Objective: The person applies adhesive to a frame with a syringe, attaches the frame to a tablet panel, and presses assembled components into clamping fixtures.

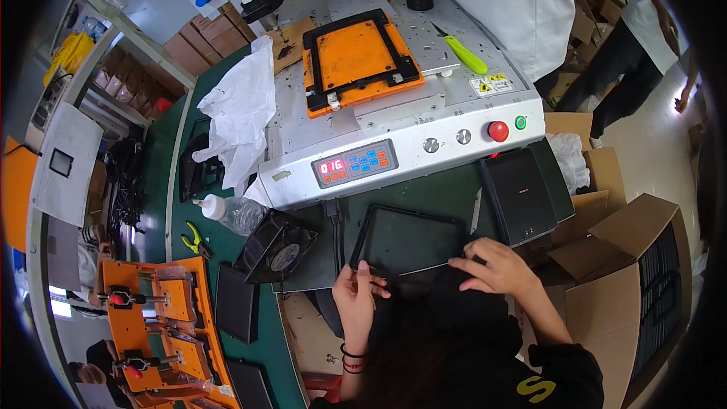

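A thin black rectangular frame (416, 213) lies tilted at the table's near edge, in front of the machine. My left hand (359, 297) pinches its near left corner between thumb and fingers. By its near right corner is my right hand (496, 266), fingers apart and bent, with nothing visible in them; whether a fingertip touches the frame I cannot tell. Just beyond the right hand lies a slim metal blade (475, 210), beside a black flat box (519, 195). The machine (447, 144) carries an orange fixture (356, 57) holding another black frame.
A black fan (279, 248), a clear bottle (241, 214) and yellow-green pliers (195, 240) are left of my hands. A green-handled knife (463, 54) lies on the machine. Orange clamp fixtures (163, 326) stand lower left, an open carton (613, 295) lower right. A person in white (511, 15) stands behind.
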Demonstrator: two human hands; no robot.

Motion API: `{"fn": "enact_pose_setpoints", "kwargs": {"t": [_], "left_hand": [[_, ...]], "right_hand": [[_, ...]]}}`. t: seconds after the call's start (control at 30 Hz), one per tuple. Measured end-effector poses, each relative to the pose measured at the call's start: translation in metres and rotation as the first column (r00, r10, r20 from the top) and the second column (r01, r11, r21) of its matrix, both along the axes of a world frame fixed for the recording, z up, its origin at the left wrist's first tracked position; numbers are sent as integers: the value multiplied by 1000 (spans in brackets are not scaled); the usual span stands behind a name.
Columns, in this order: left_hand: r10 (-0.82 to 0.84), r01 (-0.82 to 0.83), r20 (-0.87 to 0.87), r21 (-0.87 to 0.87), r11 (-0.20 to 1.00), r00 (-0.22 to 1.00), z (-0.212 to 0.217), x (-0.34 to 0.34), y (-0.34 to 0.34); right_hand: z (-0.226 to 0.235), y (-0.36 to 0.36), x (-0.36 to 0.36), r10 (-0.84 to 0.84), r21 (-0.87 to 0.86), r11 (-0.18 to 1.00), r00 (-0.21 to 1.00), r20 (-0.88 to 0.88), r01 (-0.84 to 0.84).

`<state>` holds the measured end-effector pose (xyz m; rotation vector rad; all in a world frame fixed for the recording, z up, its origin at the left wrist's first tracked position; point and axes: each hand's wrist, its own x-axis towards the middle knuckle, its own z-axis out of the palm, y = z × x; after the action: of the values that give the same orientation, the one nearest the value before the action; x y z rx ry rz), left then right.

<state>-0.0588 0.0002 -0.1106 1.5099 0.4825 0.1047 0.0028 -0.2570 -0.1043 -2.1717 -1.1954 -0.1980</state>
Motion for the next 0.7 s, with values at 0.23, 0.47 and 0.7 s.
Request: {"fn": "enact_pose_setpoints", "kwargs": {"t": [0.23, 0.47, 0.7], "left_hand": [[-16, 55, -112, 357, 932, 994, 19, 7, -6], [11, 40, -105, 475, 879, 994, 23, 9, 2], [-146, -22, 360, 425, 905, 921, 8, 45, 8]], "right_hand": [[4, 34, 12, -373, 53, 927, 928, 12, 372], [5, 36, 17, -485, 118, 871, 873, 45, 477], [16, 57, 15, -297, 407, 767, 836, -461, 496]]}}
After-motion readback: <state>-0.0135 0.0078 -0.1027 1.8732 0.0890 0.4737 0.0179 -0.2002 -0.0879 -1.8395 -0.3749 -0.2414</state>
